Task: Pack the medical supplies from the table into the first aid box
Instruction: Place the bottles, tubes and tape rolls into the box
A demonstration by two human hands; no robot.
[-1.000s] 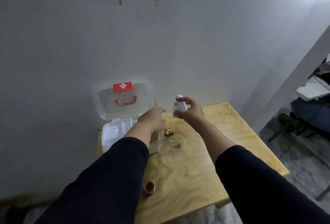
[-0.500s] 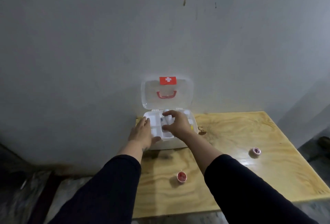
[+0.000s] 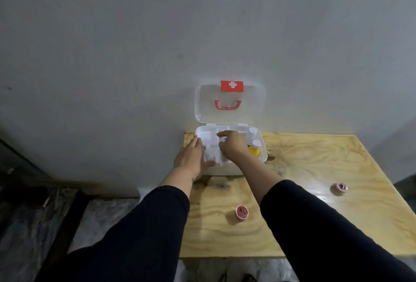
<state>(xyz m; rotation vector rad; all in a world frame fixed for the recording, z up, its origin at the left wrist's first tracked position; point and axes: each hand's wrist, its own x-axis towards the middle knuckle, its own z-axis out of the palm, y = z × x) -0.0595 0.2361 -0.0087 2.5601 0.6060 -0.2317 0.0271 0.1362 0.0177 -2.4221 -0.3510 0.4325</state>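
The left hand (image 3: 191, 155) lies flat with its fingers spread on the near-left corner of the box (image 3: 263, 150), its fingertips reaching over the rim; it grips nothing. The box stands open at the far-left corner of the table (image 3: 315, 169), against the wall (image 3: 157, 45), with its clear lid (image 3: 202, 106) upright and showing a red cross label (image 3: 231, 86) above a red handle (image 3: 227, 104). The right hand (image 3: 233, 145) reaches down into the middle compartments, fingers curled around something small and white; whether it grips that thing or only touches it cannot be told. Just right of this hand, inside the box, a yellow bottle (image 3: 254, 150) with a white cap lies beside another white cap (image 3: 253, 130) further back. On the table near the front edge sits a small red roll (image 3: 242, 212), between the two dark sleeves. Well apart to the right lies a pink roll (image 3: 339, 187), near the right edge.
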